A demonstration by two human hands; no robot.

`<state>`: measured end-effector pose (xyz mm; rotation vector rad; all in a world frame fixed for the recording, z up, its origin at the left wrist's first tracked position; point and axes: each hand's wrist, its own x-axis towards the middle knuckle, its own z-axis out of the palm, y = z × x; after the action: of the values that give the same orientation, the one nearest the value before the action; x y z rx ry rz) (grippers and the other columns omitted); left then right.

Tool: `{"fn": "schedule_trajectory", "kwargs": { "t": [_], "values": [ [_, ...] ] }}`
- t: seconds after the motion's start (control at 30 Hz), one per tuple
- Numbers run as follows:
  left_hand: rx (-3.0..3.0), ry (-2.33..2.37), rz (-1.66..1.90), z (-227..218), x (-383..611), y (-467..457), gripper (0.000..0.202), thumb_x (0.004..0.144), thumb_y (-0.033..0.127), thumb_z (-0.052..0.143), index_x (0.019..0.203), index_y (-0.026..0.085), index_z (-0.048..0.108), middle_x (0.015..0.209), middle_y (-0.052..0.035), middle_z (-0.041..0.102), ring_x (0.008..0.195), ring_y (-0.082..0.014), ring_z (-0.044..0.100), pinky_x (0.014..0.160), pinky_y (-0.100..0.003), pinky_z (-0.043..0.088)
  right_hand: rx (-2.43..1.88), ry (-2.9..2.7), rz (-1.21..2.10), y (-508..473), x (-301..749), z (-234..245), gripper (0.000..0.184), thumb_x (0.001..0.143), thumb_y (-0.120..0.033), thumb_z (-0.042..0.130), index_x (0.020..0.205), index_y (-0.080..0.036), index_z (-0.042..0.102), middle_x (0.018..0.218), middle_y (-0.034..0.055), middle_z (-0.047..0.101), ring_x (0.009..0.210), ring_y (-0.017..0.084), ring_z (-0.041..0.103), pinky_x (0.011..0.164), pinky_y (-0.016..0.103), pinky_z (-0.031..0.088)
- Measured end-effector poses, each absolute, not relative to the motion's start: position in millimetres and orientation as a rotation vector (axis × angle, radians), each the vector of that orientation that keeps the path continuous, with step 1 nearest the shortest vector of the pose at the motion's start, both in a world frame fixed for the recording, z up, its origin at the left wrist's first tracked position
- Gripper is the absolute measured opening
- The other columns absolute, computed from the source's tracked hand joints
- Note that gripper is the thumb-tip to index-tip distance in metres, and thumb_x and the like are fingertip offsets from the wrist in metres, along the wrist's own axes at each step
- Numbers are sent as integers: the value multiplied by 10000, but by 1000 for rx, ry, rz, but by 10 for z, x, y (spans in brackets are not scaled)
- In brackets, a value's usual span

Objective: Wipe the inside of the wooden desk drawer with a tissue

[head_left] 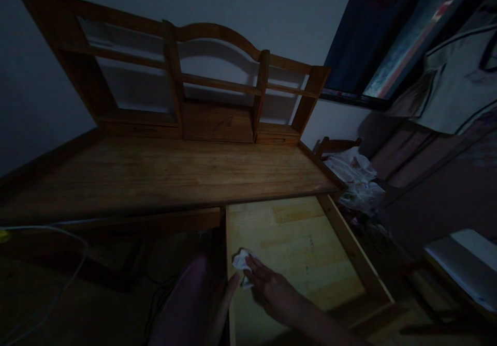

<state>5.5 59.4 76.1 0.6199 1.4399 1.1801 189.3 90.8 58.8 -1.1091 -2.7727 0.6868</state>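
My right hand (272,291) reaches in from the lower right and lies on the pale bottom of an open wooden drawer (303,242). Its fingertips are pressed on a small crumpled white wad (240,260), paper or cloth, near the drawer's left front corner. Part of my left hand (227,297) shows as a dim pale shape along the drawer's left edge. Its fingers cannot be made out in the dark. Nothing else lies in the drawer.
The drawer hangs under a long wooden desk (163,173) with a shelf hutch (194,87) against the wall. White plastic bags (355,175) are heaped on a chair to the right. A cable (58,235) runs at the left. A pinkish shape (186,304) is below.
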Motion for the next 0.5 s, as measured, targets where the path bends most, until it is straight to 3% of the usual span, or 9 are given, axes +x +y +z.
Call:
{"fn": "schedule_trajectory", "kwargs": {
  "t": [0.1, 0.23, 0.3, 0.37, 0.5],
  "values": [
    [633, 1429, 1196, 786, 36, 542, 348, 892, 514, 713, 1107, 241, 732, 1261, -88, 751, 1189, -272, 688, 1041, -477, 542, -1176, -2755, 654, 860, 1976, 634, 766, 839, 10, 499, 1589, -120, 413, 1714, 162, 221, 1593, 269, 151, 1279, 474, 300],
    [646, 1371, 1221, 939, -8, 514, 386, 693, 559, 818, 882, 237, 722, 992, -99, 816, 1045, -332, 745, 961, -431, 602, -1278, -2679, 605, 868, 2174, 648, 684, 860, 7, 486, 1532, -121, 493, 1698, 166, 275, 1593, 271, 157, 1260, 494, 328],
    [637, 1347, 1219, 1071, -5, 516, 338, 701, 557, 782, 837, 265, 680, 912, -88, 811, 983, -326, 757, 941, -398, 612, -1335, -2634, 568, 888, 2309, 624, 674, 890, -14, 468, 1551, -144, 472, 1694, 159, 293, 1591, 274, 163, 1252, 511, 336],
    [642, 1394, 1178, 1215, 4, 505, 281, 766, 533, 727, 808, 273, 627, 918, -93, 799, 1056, -327, 744, 967, -386, 597, -1413, -2563, 512, 918, 2454, 572, 746, 900, -23, 440, 1628, -154, 339, 1708, 160, 259, 1593, 274, 147, 1236, 514, 363],
    [773, 1526, 1125, 1383, -14, 464, 259, 805, 501, 709, 837, 274, 588, 964, -95, 761, 1216, -363, 669, 1071, -451, 527, -1606, -2333, 324, 973, 2753, 401, 933, 882, -9, 390, 1661, -118, -112, 1722, 214, 159, 1588, 293, 149, 1168, 489, 469]
  ]
}}
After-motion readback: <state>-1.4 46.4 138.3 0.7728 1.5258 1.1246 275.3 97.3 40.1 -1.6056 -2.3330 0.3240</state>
